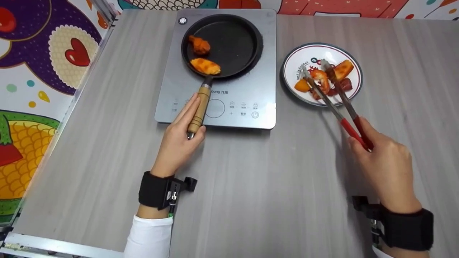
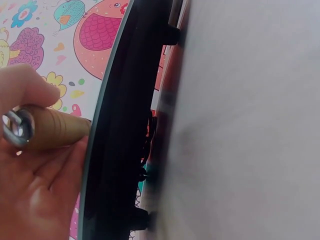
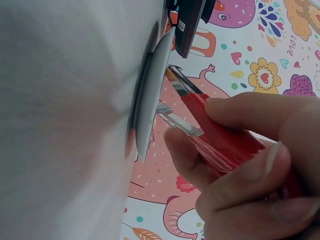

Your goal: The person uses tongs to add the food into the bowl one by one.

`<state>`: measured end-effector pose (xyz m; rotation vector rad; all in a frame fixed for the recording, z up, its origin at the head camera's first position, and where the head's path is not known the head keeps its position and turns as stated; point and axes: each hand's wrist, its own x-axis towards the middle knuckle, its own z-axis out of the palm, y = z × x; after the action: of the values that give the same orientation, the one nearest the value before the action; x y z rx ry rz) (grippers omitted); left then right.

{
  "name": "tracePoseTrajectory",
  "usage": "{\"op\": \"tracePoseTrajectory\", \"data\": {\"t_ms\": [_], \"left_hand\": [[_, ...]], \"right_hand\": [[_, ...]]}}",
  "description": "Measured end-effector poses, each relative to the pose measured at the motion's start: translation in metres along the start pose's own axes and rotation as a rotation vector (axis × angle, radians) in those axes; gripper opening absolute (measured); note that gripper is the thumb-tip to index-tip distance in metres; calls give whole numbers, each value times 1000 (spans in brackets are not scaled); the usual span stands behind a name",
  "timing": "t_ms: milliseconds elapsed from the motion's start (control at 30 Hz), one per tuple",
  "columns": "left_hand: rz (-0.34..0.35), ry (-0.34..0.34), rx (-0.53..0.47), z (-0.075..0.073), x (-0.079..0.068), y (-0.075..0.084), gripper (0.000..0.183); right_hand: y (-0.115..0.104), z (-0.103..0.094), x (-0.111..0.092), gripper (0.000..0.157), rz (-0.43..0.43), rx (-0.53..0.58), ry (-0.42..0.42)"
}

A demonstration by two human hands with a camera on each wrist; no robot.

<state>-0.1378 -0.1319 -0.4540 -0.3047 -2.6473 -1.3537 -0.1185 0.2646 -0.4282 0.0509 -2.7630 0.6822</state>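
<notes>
My left hand (image 1: 178, 141) holds the wooden handle (image 1: 199, 111) of a black frying pan (image 1: 235, 43), its fingers along one side and the thumb on the other. A browned drumstick (image 1: 200, 46) and a flat golden piece of food (image 1: 205, 67) lie at the pan's left side. The right hand (image 1: 389, 165) grips red-handled metal tongs (image 1: 349, 130). Their tips are spread over a white plate (image 1: 331, 52), around a curled shrimp (image 1: 321, 79); contact is unclear. Beside it lie a golden piece (image 1: 343, 70), an orange chunk (image 1: 302, 85) and dark red meat (image 1: 345, 84).
The pan sits on a silver induction cooker (image 1: 251, 104) with touch controls along its near side. A grey wood-grain table (image 1: 251, 186) carries cooker and plate. Patterned wall panels (image 1: 340, 7) border the far side, and a metal frame edge (image 1: 71, 104) runs along the left.
</notes>
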Motion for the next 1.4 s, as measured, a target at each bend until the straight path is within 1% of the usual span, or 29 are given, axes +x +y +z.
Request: {"op": "tracePoseTrajectory", "data": {"t_ms": [167, 300, 367, 567, 733, 933, 1067, 1167, 1300, 1400], "left_hand": [[-4, -3, 5, 1, 0, 0, 66], [-15, -8, 16, 1, 0, 1, 66], [-17, -9, 17, 1, 0, 1, 67], [-17, -8, 20, 0, 0, 2, 67], [-30, -12, 11, 0, 0, 2, 67], [-19, -9, 10, -1, 0, 2, 67], [-19, -11, 5, -1, 0, 2, 67], [-15, -7, 8, -2, 0, 2, 67], [-12, -5, 12, -2, 1, 2, 67], [-17, -8, 11, -1, 1, 1, 66]], "right_hand": [[1, 1, -1, 44, -48, 1, 34], [4, 3, -1, 44, -69, 2, 45], [4, 3, -1, 44, -56, 5, 40], [6, 4, -2, 42, -52, 5, 45], [8, 4, -1, 41, -33, 10, 49], [13, 5, 1, 40, -7, 28, 41], [15, 6, 2, 40, 44, 43, 27], [16, 6, 4, 40, 116, 89, 7], [18, 7, 7, 41, 235, 238, -69], [21, 8, 8, 43, 311, 383, -140]]}}
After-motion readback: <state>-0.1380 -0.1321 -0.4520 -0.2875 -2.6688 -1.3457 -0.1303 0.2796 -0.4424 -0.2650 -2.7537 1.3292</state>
